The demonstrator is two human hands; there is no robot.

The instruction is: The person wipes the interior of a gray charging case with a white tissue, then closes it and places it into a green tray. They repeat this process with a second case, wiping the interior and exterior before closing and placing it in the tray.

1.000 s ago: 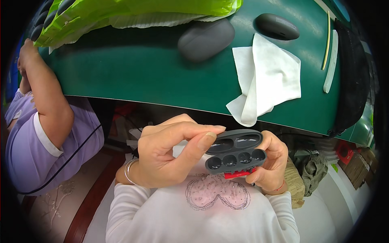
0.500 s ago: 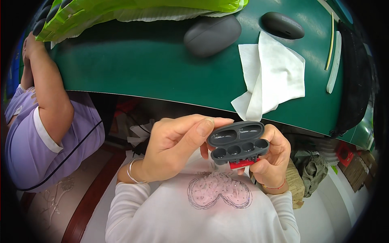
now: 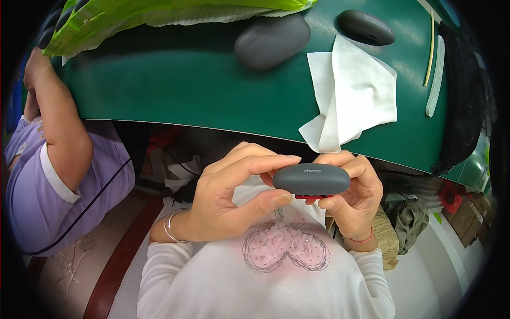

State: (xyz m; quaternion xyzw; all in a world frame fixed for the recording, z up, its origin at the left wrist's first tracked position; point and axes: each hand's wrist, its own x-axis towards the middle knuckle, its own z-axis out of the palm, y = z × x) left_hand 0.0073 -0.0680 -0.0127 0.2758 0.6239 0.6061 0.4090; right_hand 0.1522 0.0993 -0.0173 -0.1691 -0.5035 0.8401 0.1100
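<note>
Above my lap, in front of the table edge, I hold a dark grey oval earphone case (image 3: 311, 183) between both hands. Its lid is closed and faces up, so the hollows inside are hidden. A strip of red (image 3: 309, 197) shows along its underside; what it belongs to I cannot make out. My left hand (image 3: 234, 194) pinches the left end with thumb and index finger. Around the right end curl the fingers of my right hand (image 3: 358, 194), its thumb low beside the red part.
On the green table (image 3: 175, 95) lie a folded white cloth (image 3: 366, 87), a large dark grey oval case (image 3: 272, 42) and a smaller one (image 3: 366, 27). Thin strips (image 3: 435, 80) and a black bag (image 3: 461, 101) sit right, a green bag (image 3: 106, 26) far left. Another person's arm (image 3: 66, 111) is left.
The case stood open with its hollows showing; its lid is now shut. My left thumb has moved from the lid's upper edge down to the case's lower left side.
</note>
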